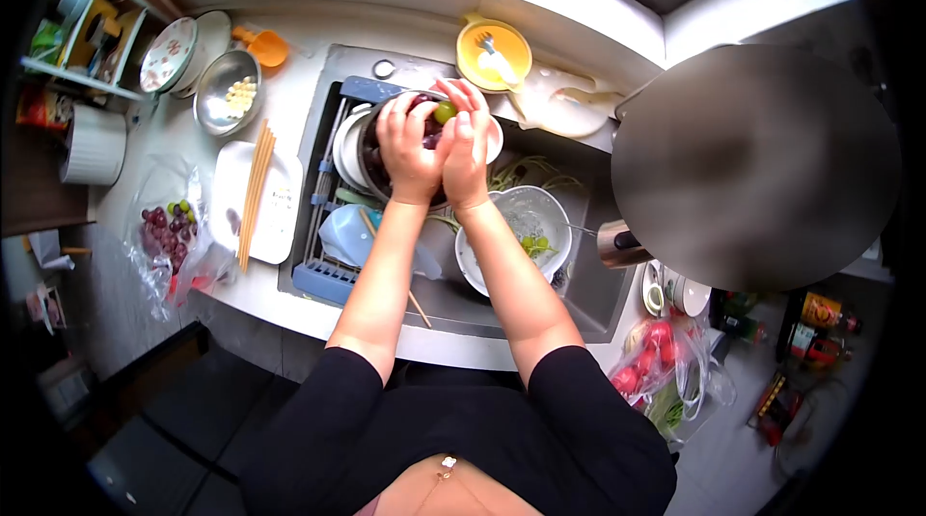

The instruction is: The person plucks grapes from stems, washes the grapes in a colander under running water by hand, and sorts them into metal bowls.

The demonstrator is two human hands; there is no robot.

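My left hand [410, 145] and my right hand [466, 148] are cupped together over a dark round pot or bowl [368, 154] at the sink's back left. Purple grapes [431, 134] and one green grape [445, 112] show between the curled fingers. How many grapes lie in the palms and how many in the vessel is partly hidden. Below my right forearm, a white bowl [469, 260] of water stands in the sink, with green grapes [535, 245] in it. The metal tap [618, 244] reaches toward it from the right.
Dishes and a blue-grey rack [323, 283] fill the sink's left part. Chopsticks [255, 193] lie across a white tray [279, 234]. Bagged grapes [169, 241] and a metal bowl [214, 112] stand left. A yellow bowl [493, 51] sits behind. A blurred grey disc [757, 169] covers the right.
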